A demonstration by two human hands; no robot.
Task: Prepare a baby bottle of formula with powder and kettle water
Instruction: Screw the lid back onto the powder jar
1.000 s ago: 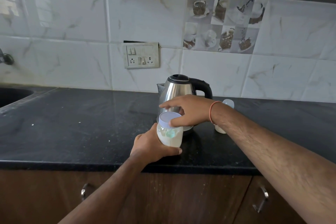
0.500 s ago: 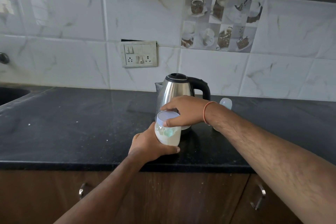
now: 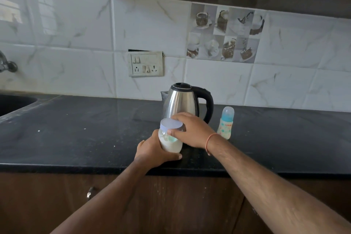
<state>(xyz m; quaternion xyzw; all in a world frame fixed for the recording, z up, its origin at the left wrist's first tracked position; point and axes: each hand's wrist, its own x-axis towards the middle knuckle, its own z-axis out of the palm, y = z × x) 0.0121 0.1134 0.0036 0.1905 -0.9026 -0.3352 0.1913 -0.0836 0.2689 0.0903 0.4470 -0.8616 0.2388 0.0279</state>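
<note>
Lower centre of frame: left hand [image 3: 152, 150] wraps the body of the powder jar [image 3: 170, 141], fingers curled round the lower part, thumb along the base edge. Jar stands on the black worktop [image 3: 76, 135] near its front edge, part full of white powder. Right hand [image 3: 191, 131] comes over the top, fingers curled on the rim of the pale lid [image 3: 171, 124]; both grips are closed on the jar, one on the body, one on the lid.

Step in hand looks like unscrewing the lid. To do it well: keep the jar pressed down and level with the left hand, turn only the lid, lift it straight up so no powder spills.

Behind the jar, centre frame: steel kettle [image 3: 183, 102], lid down, handle to the right. Right of it, baby bottle [image 3: 226, 122] upright with its cap on, well clear of the hands.

Hard to tell: whether the lid is loose or tight; right fingertips on the far rim are hidden. A green shape inside the jar, maybe a scoop, unclear. Kettle base is hidden behind the right hand; water level not visible. Bottle contents not readable.
</note>
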